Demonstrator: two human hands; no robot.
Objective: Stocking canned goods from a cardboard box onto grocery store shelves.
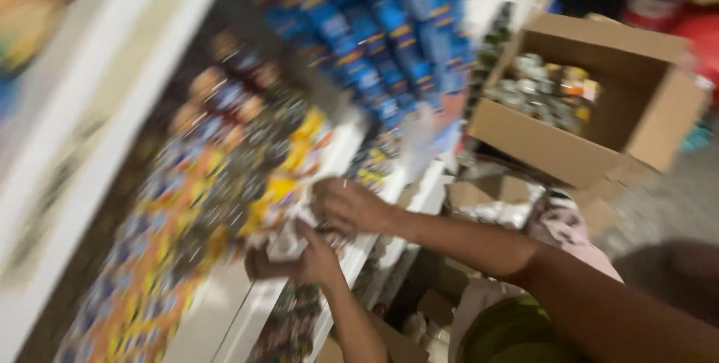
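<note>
At shelf edge, left hand (pixel 299 258), right hand (pixel 348 206), pack (pixel 288 239) orientation blurred

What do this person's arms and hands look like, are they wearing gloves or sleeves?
No gloves show: both the left hand and the right hand are bare. Both forearms are uncovered up to the elbow, with no sleeve on the parts in view. The picture is too blurred to tell whether there are rings, a watch or a bracelet.
</note>
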